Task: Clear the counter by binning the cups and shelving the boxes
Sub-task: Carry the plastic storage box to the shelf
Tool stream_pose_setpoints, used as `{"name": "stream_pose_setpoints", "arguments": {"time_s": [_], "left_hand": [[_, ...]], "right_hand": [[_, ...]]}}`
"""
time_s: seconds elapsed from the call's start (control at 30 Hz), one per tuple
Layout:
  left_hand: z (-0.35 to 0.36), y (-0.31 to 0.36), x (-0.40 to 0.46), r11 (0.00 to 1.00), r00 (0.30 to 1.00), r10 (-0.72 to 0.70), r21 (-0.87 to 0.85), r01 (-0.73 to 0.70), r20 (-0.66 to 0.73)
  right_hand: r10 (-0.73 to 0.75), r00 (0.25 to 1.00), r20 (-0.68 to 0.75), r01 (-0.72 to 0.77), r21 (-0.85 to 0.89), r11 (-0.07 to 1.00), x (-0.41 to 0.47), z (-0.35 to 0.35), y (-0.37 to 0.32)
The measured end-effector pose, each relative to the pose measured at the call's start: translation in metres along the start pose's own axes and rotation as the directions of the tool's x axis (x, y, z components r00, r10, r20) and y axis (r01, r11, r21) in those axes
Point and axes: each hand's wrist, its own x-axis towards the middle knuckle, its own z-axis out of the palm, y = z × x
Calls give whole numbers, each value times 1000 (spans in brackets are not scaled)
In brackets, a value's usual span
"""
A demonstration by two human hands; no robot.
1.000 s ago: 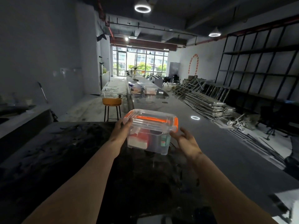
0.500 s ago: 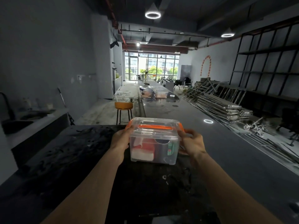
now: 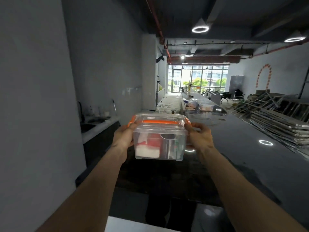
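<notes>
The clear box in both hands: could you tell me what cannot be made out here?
- Clear box contents, head view: red and white items blurred behind hazy plastic.
- Side latches: covered by left hand and right hand.
- Distant boxes on counter: too small.

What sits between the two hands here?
In the head view, the clear box with an orange-trimmed lid, gripped by the left hand and right hand.

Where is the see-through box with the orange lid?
In the head view's middle, the clear box is held off the dark counter, between the left hand and the right hand.
</notes>
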Motion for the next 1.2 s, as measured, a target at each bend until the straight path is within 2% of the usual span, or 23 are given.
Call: {"name": "stream_pose_setpoints", "arguments": {"time_s": [0.17,0.27,0.5,0.63,0.77,0.87,0.97,1.07,1.2], "left_hand": [[-125,20,-35,999,990,45,-1,-45,-136],[-218,27,-63,999,957,50,5,-51,-287],[-428,46,-190,996,815,88,72,-56,-573],[-534,52,-275,993,679,95,121,-9,-728],[-604,57,-372,991,545,92,132,35,-833],[-635,63,-438,989,418,97,135,62,-903],[-658,65,-498,988,275,115,139,69,-955],[-664,70,-546,985,148,132,147,95,-980],[-674,72,-590,979,31,145,148,138,-989]], "right_hand": [[-27,980,197,17,50,999,-75,93,-18],[-33,948,318,24,30,999,-142,153,-34],[-1,830,558,-12,21,1000,-317,298,-47],[4,723,691,-9,4,1000,-426,364,-53],[1,610,792,-24,17,1000,-530,413,-55],[-14,499,866,-11,22,1000,-597,439,-58],[-35,357,933,11,33,999,-657,448,-65],[-35,258,966,7,34,999,-704,459,-64],[-60,124,990,3,60,998,-756,469,-65]]}}
